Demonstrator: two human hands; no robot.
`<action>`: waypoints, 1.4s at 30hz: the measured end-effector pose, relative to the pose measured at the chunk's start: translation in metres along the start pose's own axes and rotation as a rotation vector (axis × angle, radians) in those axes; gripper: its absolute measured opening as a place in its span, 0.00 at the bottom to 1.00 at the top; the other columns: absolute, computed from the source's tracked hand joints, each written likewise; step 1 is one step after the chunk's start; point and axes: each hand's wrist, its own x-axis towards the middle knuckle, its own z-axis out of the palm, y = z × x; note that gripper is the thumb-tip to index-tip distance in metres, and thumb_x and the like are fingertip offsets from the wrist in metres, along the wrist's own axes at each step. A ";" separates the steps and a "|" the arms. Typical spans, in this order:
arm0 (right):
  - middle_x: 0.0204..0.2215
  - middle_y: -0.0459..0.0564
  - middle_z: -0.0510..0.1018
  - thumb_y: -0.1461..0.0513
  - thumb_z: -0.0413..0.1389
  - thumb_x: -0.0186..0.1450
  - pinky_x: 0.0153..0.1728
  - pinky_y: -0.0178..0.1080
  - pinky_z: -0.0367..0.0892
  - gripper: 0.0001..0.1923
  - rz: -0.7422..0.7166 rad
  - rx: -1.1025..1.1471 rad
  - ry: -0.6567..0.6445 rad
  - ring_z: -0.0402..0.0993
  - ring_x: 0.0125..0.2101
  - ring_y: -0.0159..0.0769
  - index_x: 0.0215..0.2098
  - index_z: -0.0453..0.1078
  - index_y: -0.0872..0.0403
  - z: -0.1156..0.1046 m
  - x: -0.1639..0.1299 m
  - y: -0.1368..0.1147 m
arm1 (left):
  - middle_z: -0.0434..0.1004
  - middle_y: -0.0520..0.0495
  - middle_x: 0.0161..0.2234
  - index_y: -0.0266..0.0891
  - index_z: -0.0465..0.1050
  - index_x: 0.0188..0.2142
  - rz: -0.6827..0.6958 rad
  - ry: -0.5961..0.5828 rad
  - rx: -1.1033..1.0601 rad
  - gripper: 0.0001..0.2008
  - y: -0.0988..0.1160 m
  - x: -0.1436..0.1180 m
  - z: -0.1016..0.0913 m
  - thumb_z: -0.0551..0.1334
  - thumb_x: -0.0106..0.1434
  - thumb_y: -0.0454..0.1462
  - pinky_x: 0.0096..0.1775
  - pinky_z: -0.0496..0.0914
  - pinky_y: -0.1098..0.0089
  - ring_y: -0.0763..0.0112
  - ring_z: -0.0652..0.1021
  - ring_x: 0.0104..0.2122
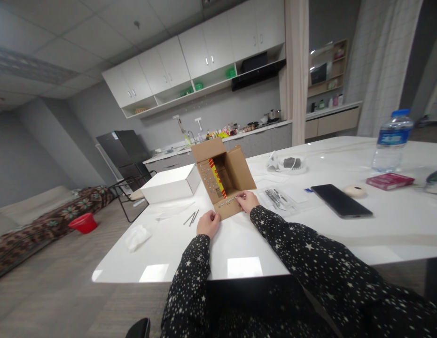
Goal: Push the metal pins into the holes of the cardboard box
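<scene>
We have a white table spread in front of us, and both arms, in star-patterned black sleeves, reach forward over its near edge. The left hand rests at the near left corner of the box's lower flap, fingers curled in and thumb drawn close to them; we cannot tell whether they grip the cardboard. The right hand comes in from the right, turned inward, its thumb and fingertips brought nearly together over the flap's right end; we cannot tell whether a small piece sits between them.

A white box lies to the left. Just beside it, the cardboard box stands on the table between and beyond our hands, its mouth facing us with the flaps spread. The opening's long axis leans from upper left to lower right. Three thin dark rods lie left of it. Along the lower flap, a row of tiny silvery dots runs left to right, rising slightly.
</scene>
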 end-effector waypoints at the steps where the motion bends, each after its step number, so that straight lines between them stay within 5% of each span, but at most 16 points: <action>1: 0.14 0.42 0.72 0.65 0.54 0.57 0.16 0.28 0.61 0.03 0.015 -0.011 0.006 0.66 0.12 0.27 0.30 0.68 0.55 -0.001 -0.001 0.000 | 0.72 0.51 0.23 0.40 0.66 0.23 0.000 -0.003 0.001 0.13 0.000 0.000 0.000 0.54 0.59 0.44 0.30 0.59 0.72 0.71 0.71 0.26; 9: 0.09 0.40 0.67 0.62 0.54 0.58 0.20 0.30 0.62 0.05 0.023 -0.100 0.017 0.65 0.12 0.29 0.29 0.69 0.55 -0.005 -0.006 -0.007 | 0.74 0.50 0.24 0.40 0.67 0.23 0.002 -0.008 -0.001 0.13 0.003 -0.002 -0.001 0.54 0.60 0.43 0.31 0.60 0.72 0.71 0.72 0.28; 19: 0.21 0.46 0.75 0.63 0.55 0.55 0.29 0.32 0.63 0.02 -0.120 -0.302 0.052 0.71 0.25 0.32 0.26 0.70 0.54 0.001 -0.006 -0.005 | 0.73 0.51 0.23 0.41 0.66 0.23 0.000 -0.009 0.001 0.13 0.003 0.000 -0.001 0.54 0.60 0.43 0.31 0.60 0.72 0.71 0.71 0.27; 30: 0.25 0.45 0.75 0.60 0.56 0.55 0.25 0.33 0.55 0.03 -0.287 -0.497 -0.254 0.68 0.26 0.33 0.27 0.69 0.52 0.007 -0.019 -0.006 | 0.71 0.51 0.22 0.41 0.65 0.22 -0.003 -0.010 0.029 0.14 0.001 0.004 0.004 0.54 0.59 0.45 0.29 0.58 0.72 0.71 0.70 0.26; 42: 0.31 0.48 0.75 0.61 0.49 0.60 0.26 0.34 0.54 0.18 -0.152 -0.496 -0.103 0.70 0.29 0.36 0.49 0.56 0.52 -0.003 -0.025 -0.018 | 0.73 0.50 0.24 0.40 0.66 0.24 0.005 -0.017 0.006 0.13 0.004 0.001 0.001 0.53 0.60 0.44 0.31 0.59 0.72 0.71 0.71 0.27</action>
